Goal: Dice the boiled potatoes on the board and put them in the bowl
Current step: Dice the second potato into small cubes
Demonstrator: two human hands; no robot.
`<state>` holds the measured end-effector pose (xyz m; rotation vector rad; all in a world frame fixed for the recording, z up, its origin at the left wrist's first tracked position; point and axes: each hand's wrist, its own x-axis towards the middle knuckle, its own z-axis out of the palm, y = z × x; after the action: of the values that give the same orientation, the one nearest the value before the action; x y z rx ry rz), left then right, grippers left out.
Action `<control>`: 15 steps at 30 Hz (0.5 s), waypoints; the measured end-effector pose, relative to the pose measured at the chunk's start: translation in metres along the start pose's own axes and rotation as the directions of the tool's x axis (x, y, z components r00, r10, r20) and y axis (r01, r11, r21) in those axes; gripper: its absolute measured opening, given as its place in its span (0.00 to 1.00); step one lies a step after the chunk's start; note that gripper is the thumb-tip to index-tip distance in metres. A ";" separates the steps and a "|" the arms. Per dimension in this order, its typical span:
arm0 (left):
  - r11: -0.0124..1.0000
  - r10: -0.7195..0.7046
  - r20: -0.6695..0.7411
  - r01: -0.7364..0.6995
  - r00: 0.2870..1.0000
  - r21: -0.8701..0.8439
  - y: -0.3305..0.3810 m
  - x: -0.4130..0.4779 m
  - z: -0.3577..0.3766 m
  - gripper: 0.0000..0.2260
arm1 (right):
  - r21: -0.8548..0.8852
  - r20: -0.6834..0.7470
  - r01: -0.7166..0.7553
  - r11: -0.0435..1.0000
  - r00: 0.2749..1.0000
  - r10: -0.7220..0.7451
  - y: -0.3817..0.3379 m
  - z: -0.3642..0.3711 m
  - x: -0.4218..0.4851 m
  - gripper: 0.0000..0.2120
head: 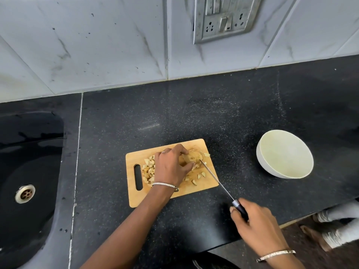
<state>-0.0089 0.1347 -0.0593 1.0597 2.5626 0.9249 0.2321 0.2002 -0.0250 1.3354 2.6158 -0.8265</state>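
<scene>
Right hand gripped the knife handle, blade against the boiled potato pinched by the left hand on the cutting board.

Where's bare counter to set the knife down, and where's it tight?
Bare counter lies between the board and the bowl, behind the board to the tiled wall, and between the sink and the board. Crowded: the board itself, with diced pieces, the potato under the left hand, and the knife in the right hand.
</scene>
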 end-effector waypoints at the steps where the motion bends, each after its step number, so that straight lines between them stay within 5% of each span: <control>1: 1.000 0.003 -0.001 -0.003 1.000 -0.012 -0.001 -0.001 0.000 0.14 | 0.007 -0.004 -0.002 1.000 1.000 0.002 -0.001 0.001 0.000 0.15; 15: 0.997 0.048 0.021 -0.047 0.999 -0.065 -0.007 -0.006 -0.004 0.14 | 0.109 -0.014 0.122 0.987 0.992 -0.122 -0.021 0.030 0.026 0.21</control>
<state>-0.0102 0.1248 -0.0612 1.1106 2.4820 0.9951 0.1952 0.1944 -0.0499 1.2143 2.7175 -0.9972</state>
